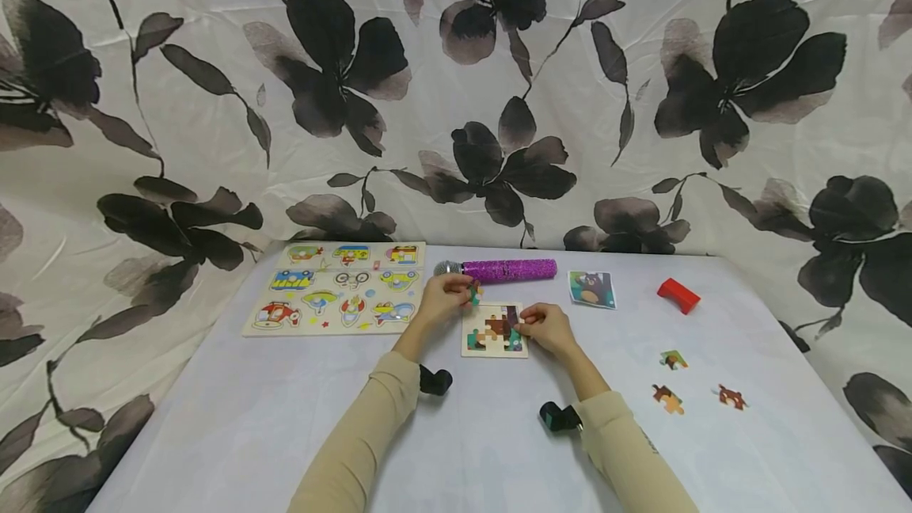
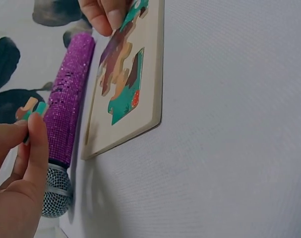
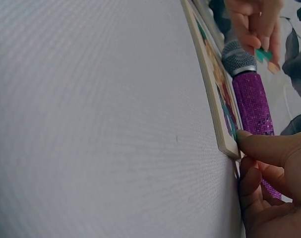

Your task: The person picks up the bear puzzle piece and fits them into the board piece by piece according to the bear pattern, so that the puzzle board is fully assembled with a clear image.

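Note:
My left hand (image 1: pixel 443 299) pinches a small green-and-tan jigsaw piece (image 2: pixel 40 107) between thumb and forefinger, held up beyond the top left corner of a wooden puzzle tray (image 1: pixel 495 354). Several joined pieces in brown, purple and green (image 1: pixel 499 328) lie in the tray, with bare wood showing at its upper left. At the tray's right side, my right hand (image 1: pixel 550 328) grips the edge, thumb on top and the other fingers curled beside the rim. Behind the tray lies a glittery purple microphone (image 1: pixel 510 270), its silver mesh head toward the left.
A larger wooden board with vehicle pictures (image 1: pixel 370 329) lies at the left. To the right are a small picture card (image 1: pixel 591 290) and a red block (image 1: pixel 678 296). Three loose jigsaw pieces (image 1: pixel 668 399) are scattered nearer the front right. A floral cloth (image 1: pixel 499 101) hangs behind the table.

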The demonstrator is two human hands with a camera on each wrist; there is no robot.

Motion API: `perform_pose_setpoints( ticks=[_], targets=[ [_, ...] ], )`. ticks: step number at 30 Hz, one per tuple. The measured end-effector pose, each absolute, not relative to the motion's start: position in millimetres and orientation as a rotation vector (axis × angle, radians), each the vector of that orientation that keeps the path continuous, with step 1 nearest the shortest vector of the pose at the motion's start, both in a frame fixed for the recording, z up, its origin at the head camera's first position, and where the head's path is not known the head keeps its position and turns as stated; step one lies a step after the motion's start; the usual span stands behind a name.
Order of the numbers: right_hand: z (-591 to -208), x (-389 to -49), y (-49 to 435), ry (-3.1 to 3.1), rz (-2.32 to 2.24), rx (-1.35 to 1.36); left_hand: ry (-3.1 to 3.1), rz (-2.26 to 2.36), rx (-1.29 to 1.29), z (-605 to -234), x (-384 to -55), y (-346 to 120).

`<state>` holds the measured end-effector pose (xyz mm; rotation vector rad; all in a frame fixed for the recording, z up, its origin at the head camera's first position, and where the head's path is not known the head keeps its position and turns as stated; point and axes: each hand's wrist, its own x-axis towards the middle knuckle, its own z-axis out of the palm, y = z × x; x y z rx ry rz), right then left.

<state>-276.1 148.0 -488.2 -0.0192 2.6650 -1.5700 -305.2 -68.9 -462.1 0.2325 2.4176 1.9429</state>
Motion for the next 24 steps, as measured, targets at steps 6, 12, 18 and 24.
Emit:
perform_pose_setpoints(
  ticks=[6,12,18,24],
  targets=[
    [-488.3,-276.4,148.6,2.666,-1.567,-0.019,2.352,2.038,0.235,-463.8,-303.7,-67.7],
    [-489.0,-276.0,148.5,2.669,-1.571,-0.028,2.429,1.989,0.266,-467.1,-304.3,-67.7],
    [-489.3,-276.8,147.9,2.664,-1.579,-0.023,2.531,1.899,0.276,-468.6,-304.2,-66.7],
    [-489.5,-277.2,148.3,2.664,-1.565,-0.007,2.563,1.854,0.293,-465.5,-303.8,-65.7]
  ],
)
